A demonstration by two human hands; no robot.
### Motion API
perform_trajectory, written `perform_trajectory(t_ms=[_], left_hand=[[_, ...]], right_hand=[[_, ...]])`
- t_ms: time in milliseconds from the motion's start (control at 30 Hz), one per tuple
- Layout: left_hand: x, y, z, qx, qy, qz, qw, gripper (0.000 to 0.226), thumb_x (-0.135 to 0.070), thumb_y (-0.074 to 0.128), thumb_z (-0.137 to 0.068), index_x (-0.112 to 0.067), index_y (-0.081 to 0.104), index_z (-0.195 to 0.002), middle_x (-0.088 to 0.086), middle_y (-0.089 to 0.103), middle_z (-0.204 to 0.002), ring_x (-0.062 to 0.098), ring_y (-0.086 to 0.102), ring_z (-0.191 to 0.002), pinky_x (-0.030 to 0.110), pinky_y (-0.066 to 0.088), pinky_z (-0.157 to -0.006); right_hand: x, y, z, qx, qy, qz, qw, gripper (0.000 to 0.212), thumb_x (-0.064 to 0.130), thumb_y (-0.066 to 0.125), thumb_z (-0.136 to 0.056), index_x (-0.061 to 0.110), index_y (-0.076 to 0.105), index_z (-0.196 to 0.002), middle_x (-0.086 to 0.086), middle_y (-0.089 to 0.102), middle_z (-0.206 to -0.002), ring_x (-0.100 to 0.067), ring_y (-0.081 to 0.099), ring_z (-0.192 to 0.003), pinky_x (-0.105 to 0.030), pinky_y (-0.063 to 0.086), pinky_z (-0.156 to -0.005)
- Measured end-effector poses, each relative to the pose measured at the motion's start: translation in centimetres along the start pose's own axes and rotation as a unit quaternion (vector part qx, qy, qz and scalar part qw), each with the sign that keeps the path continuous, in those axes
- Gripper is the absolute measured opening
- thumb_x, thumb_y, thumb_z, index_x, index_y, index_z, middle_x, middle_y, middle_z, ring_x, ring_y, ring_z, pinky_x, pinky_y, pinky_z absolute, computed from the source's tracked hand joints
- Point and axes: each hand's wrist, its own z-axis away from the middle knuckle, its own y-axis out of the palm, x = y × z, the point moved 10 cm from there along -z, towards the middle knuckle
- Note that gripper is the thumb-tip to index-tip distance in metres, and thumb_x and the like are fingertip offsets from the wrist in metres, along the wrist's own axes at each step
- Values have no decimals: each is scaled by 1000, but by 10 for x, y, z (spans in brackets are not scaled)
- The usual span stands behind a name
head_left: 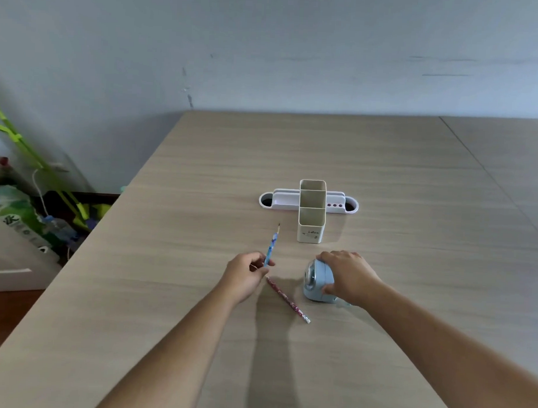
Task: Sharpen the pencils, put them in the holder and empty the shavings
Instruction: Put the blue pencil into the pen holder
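the blue patterned pencil (pixel 271 246) is off the table, pinched near its lower end in the closed fingers of the left hand (pixel 246 274) with its point aimed up toward the holder, while a red patterned pencil (pixel 287 299) lies flat on the wooden table (pixel 415 178) between the two hands. the right hand (pixel 349 275) is wrapped over the pale blue sharpener (pixel 318 280), gripping it in place just in front of the beige pencil holder (pixel 311 211), whose compartments look empty, with a white desk organiser (pixel 280 199) behind it. i judge the task to be at an early stage: no pencil is in the holder, at least the red one seems unsharpened, and emptying the shavings is yet to come.
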Motion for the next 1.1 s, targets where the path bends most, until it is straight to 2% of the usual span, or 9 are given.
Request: perform_trajectory(t_ms=[100, 200, 300, 433, 600, 700, 800, 933, 1100], left_hand=[[-10, -1, -10, -13, -24, 69, 997, 22, -1, 58, -84, -22, 60, -79, -3, 51, -66, 15, 54, -65, 21, 45, -61], [-29, -7, -30, -38, -32, 127, 991, 17, -6, 53, -87, -18, 55, -75, 1, 55, -67, 11, 60, -55, 22, 45, -54], [-52, -14, -55, -74, -15, 167, 983, 24, -14, 50, -94, -17, 57, -72, 1, 62, -65, 2, 60, -45, 20, 48, -51], [-78, -12, -92, -98, 8, 157, 983, 16, -9, 56, -91, -15, 60, -77, 4, 65, -71, 11, 64, -59, 31, 56, -73], [-83, 17, -122, -81, -6, 124, 989, 16, -10, 53, -92, -16, 57, -77, 9, 70, -80, 27, 70, -82, 36, 56, -82], [-77, 33, -130, -63, -6, 73, 995, 11, -11, 54, -90, -9, 63, -84, 13, 73, -87, 24, 69, -82, 31, 53, -77], [-72, 38, -130, -62, 10, 60, 996, 11, -5, 61, -84, -12, 62, -76, 6, 71, -82, 14, 63, -70, 20, 44, -70], [-69, 38, -131, -75, 19, 49, 996, 8, -4, 69, -78, -10, 65, -79, 0, 64, -72, 17, 61, -72, 21, 44, -70], [-66, 21, -128, -91, 12, 45, 995, 30, -12, 78, -72, -14, 58, -94, -6, 54, -72, 15, 55, -71, 23, 41, -69]], right_hand=[[3, 2, -2, 18, -12, 16, 1000, 63, 43, 68, -73, 24, 46, -128, 0, 60, -124, -21, 52, -115, -32, 34, -99], [3, -9, -10, 9, -21, -55, 998, 59, 53, 58, -80, 23, 50, -130, 0, 57, -133, -21, 49, -124, -35, 35, -103], [-7, -39, -31, -65, -16, -116, 991, 50, 43, 50, -89, 21, 48, -133, -3, 53, -138, -23, 45, -129, -38, 36, -108], [-28, -42, -64, -50, 8, -58, 997, 51, 37, 46, -91, 23, 38, -139, 2, 43, -146, -20, 40, -133, -37, 34, -107], [-38, -20, -77, -38, -15, -22, 999, 51, 33, 45, -92, 22, 36, -141, 8, 36, -151, -19, 38, -132, -34, 32, -107], [-41, -19, -76, -85, -27, -90, 992, 43, 24, 48, -91, 18, 48, -134, 3, 47, -144, -17, 42, -130, -29, 33, -108], [-41, -12, -73, -86, -34, -111, 990, 38, 21, 48, -91, 17, 55, -129, 2, 50, -141, -16, 45, -129, -27, 35, -107], [-42, -9, -72, -86, -30, -123, 988, 39, 20, 48, -91, 18, 54, -129, 4, 48, -143, -15, 46, -128, -27, 35, -107], [-40, -14, -72, -70, -29, -127, 989, 38, 21, 48, -91, 19, 56, -128, 4, 48, -144, -15, 45, -130, -27, 36, -108]])
